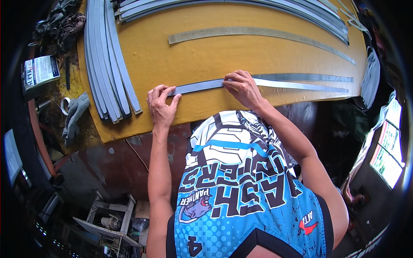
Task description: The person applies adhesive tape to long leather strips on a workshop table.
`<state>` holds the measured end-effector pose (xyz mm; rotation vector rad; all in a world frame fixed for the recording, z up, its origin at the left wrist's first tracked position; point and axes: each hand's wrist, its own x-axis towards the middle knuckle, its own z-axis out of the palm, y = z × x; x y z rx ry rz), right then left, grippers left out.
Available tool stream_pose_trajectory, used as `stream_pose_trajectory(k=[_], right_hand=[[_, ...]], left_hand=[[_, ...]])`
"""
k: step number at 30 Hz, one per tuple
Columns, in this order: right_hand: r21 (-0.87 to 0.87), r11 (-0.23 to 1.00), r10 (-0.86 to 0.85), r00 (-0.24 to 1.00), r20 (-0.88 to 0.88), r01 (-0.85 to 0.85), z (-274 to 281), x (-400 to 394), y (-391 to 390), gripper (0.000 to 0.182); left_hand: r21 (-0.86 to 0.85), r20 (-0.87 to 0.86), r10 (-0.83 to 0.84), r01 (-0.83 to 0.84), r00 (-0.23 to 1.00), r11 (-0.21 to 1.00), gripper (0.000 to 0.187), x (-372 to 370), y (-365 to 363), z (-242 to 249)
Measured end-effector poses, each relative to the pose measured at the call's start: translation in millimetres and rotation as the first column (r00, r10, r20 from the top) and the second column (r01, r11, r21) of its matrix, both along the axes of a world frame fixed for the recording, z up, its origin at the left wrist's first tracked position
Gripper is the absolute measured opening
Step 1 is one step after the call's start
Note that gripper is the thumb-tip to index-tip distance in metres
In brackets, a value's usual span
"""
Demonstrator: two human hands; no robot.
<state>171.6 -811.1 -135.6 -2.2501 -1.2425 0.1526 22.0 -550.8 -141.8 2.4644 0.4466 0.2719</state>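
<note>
A long light-grey strip (195,87) lies along the near part of the yellow-covered table (193,60). Beneath it runs a darker strip (309,78), and the two spread apart to the right of my hands. At the left end, my left hand (161,105) grips the light-grey strip between thumb and fingers. My right hand (243,89) pinches it farther along, fingertips closed over its upper edge. Whether both layers are held together is hidden by my fingers. Farther back lies a single tan-backed strip (241,31), untouched.
Stacked grey strips (103,60) lie at the table's left side, and another pile (241,6) runs along the far edge. Left of the table are a labelled packet (41,71), a tape roll (66,105) and a grey cloth (76,114). Grey material (370,79) hangs at the right edge.
</note>
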Motion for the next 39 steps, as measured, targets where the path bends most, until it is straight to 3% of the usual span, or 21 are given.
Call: stream_pose_trajectory(k=[8, 13, 17, 18, 20, 27, 31, 34, 39], right_hand=[[0.014, 1.0, 0.007, 1.0, 0.025, -0.008, -3, -1, -1, 0.014], [0.021, 1.0, 0.01, 0.998, 0.054, -0.012, -3, -1, -1, 0.013], [0.023, 1.0, 0.016, 0.999, 0.034, -0.017, -3, -2, -1, 0.017], [0.025, 1.0, 0.017, 0.999, 0.038, -0.018, -4, -2, -2, 0.017], [0.029, 0.999, 0.022, 0.999, 0.036, -0.023, -4, -1, -2, 0.018], [0.065, 0.997, 0.034, 0.997, 0.064, -0.038, -7, -2, -12, 0.019], [0.063, 0.996, -0.065, 0.996, 0.062, 0.061, -3, 9, -33, 0.017], [0.058, 0.998, -0.017, 0.998, -0.053, 0.02, 7, 22, -56, 0.013], [0.071, 0.997, -0.015, 0.996, -0.092, 0.021, 17, 44, -93, 0.013]], left_hand=[[0.115, 0.058, 0.011, -0.018, 0.998, 0.993, 0.034, -11, -6, -16], [0.262, 0.004, 0.129, -0.126, 0.992, 0.957, 0.037, -14, -33, -17], [0.235, -0.058, -0.088, 0.1, 0.994, 0.967, 0.048, 3, -75, -11], [0.237, -0.054, -0.088, 0.098, 0.995, 0.967, 0.048, 8, -88, -13], [0.221, 0.018, -0.245, 0.235, 0.969, 0.947, 0.05, 17, -108, -21], [0.214, 0.051, -0.202, 0.187, 0.978, 0.959, 0.044, 18, -115, -23], [0.242, 0.047, -0.157, 0.141, 0.986, 0.96, 0.041, 20, -118, -21], [0.239, 0.064, -0.13, 0.112, 0.989, 0.965, 0.037, 25, -120, -19], [0.286, 0.068, -0.065, 0.043, 0.996, 0.957, 0.036, 37, -121, -15]])
